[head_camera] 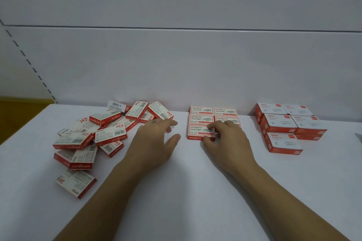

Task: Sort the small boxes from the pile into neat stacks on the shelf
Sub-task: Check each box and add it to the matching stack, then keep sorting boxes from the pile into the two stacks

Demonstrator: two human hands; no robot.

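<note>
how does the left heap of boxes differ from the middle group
The left heap lies jumbled, boxes tilted and overlapping; the middle group sits in squared rows. The heap shows mostly barcode backs and sides; the group shows fronts, all one way. The right hand pinches the group's front box; the left hand, beside the heap, grips none. Both: red-and-white 24/6 boxes.

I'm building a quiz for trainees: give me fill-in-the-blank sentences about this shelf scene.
The loose pile lies to the ___ of the neat grid.
The right hand holds a box in the grid's ___ row.
The left hand holds ___.
Missing: left; front; nothing.
</note>
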